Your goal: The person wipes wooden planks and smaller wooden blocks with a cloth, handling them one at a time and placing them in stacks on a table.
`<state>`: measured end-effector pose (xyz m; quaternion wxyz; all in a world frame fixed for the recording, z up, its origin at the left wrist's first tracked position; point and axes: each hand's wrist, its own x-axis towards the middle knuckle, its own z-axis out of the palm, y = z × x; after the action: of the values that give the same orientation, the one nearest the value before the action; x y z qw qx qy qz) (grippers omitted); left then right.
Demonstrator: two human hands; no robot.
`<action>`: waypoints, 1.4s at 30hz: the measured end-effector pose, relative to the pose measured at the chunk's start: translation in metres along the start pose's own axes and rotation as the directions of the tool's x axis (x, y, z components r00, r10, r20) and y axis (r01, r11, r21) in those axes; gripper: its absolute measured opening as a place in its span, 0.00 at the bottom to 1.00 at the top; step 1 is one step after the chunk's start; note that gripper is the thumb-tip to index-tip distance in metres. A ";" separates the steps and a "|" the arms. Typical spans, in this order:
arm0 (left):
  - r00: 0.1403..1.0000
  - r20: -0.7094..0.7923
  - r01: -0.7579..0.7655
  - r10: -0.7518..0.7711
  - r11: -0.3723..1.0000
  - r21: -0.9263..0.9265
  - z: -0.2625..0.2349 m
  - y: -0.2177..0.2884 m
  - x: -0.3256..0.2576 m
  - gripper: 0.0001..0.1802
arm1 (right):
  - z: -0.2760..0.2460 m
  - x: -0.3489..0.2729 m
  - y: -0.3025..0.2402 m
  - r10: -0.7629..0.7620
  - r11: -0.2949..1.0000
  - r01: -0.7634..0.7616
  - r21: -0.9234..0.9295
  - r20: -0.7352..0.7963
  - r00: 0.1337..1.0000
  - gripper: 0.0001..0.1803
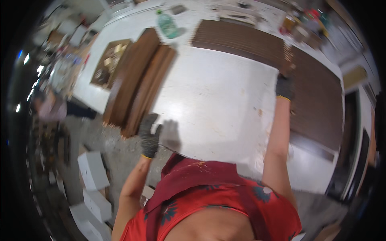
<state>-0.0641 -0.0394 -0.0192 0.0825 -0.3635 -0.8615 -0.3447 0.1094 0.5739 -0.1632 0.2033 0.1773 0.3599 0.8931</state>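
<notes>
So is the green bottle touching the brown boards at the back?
Apart: the head view shows white tabletop between the green bottle and the brown boards at the back.

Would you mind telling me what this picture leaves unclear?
In the head view:
Right hand: blur hides whether its fingers grip the nearby brown boards.
Left board stack: its lower layers are hidden by upper boards.
Small pale pieces: too small and blurred to identify.
Distant person: blurred; hands indistinct.

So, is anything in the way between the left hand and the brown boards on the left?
Nothing visible: the left hand is right beside the near end of the brown boards, on their right side. Whether it touches them is unclear.
</notes>
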 end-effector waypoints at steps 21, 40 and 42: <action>0.879 0.193 -0.372 0.437 0.879 -0.297 0.085 0.080 0.137 0.44 | -0.076 -0.135 0.235 -0.391 0.403 0.394 -0.826 0.234 0.890 0.24; 0.776 0.338 0.016 0.532 0.519 -0.855 -0.013 0.213 0.193 0.26 | 0.009 -0.143 0.488 0.250 -0.858 0.514 -0.018 0.858 0.448 0.25; 0.792 0.055 -0.266 0.608 0.425 -0.865 -0.014 0.214 0.181 0.28 | 0.005 -0.139 0.505 0.375 -0.882 0.437 0.175 0.822 0.429 0.26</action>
<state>-0.0501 0.1617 0.1766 -0.1682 -0.6297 -0.4678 -0.5970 0.1116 0.1761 0.1781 0.6693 -0.1229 -0.7069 0.1933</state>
